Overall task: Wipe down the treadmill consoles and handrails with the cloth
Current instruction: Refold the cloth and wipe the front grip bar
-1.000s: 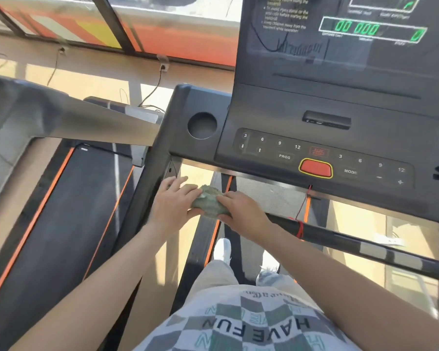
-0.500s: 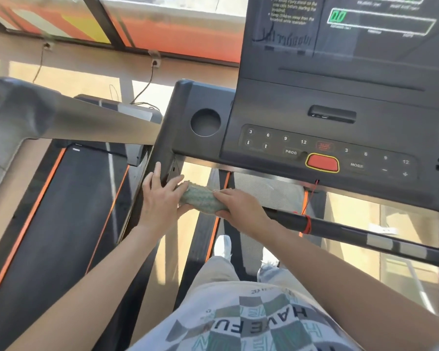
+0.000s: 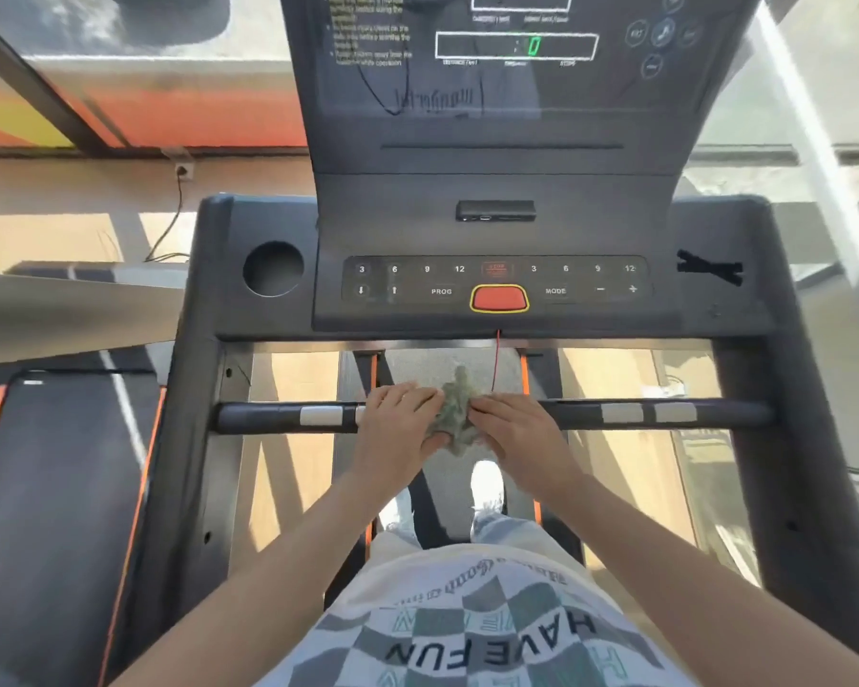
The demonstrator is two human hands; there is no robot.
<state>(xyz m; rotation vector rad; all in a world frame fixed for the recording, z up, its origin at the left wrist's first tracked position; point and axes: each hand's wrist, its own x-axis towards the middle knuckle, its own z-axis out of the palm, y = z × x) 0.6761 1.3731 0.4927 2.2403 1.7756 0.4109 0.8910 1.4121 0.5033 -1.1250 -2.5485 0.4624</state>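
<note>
The crumpled green cloth [image 3: 455,414] sits mid-way along the handrail [image 3: 269,418], nearer than the console [image 3: 417,312]. The left grip [image 3: 398,428] pinches it, thumb beneath. The right grip [image 3: 517,428] lays fingers over its right edge; I cannot tell if they close.

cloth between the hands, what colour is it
The cloth is a mottled grey-green, shown best in the head view.

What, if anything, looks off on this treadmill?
One thing: a black crossed mark, like tape, on the right side of the console, where the left side has a round cup hole. Cannot tell if it covers damage. Nothing else stands out.
</note>
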